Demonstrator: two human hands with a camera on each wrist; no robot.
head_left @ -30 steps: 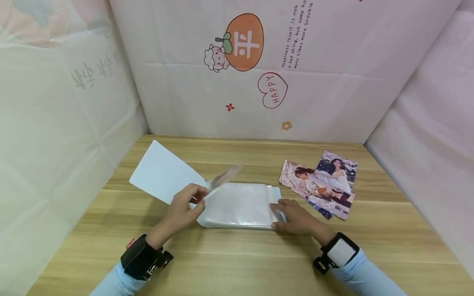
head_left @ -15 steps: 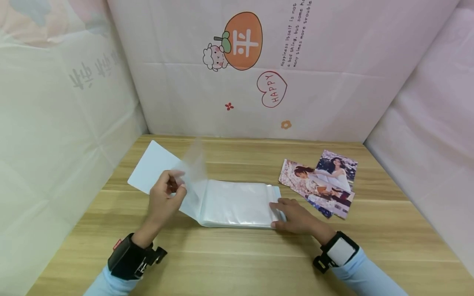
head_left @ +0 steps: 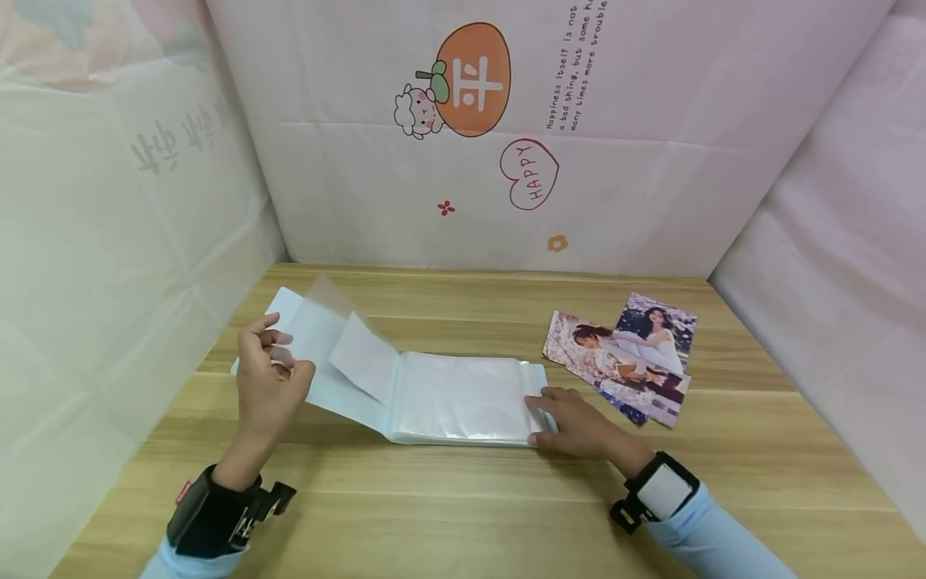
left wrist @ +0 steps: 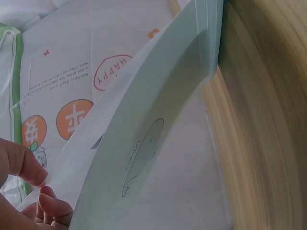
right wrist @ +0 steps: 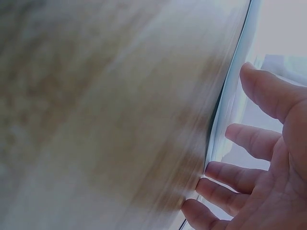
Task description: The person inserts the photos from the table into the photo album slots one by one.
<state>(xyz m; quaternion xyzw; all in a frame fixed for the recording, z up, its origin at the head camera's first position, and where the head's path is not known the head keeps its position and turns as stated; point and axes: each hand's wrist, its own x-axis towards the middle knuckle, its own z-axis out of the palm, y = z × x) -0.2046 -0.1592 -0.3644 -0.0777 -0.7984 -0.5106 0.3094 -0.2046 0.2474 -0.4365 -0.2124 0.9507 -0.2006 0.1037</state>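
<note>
Photo album (head_left: 463,398), clear-sleeved, lies open mid-bench (head_left: 463,507). Left hand (head_left: 266,378) pinches a transparent sleeve page (head_left: 329,322) lifted over the white cover (head_left: 285,310); right hand (head_left: 575,422) lies flat, fingers straight, pressing the album's right edge. Step looks like page-turning. Next move likely calls for laying the sleeve flat. Loose photos (head_left: 625,358) lie just right.

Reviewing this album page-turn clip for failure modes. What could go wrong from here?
1. The left hand pinches only the edge of a thin clear sleeve page; the slick film could slip out of that grip or crease.
2. The right hand rests flat on just the right edge of the album; a hard pull on the page could drag the album leftward.
3. The loose photos lie close to the right hand, so a sideways move might scatter them.
</note>
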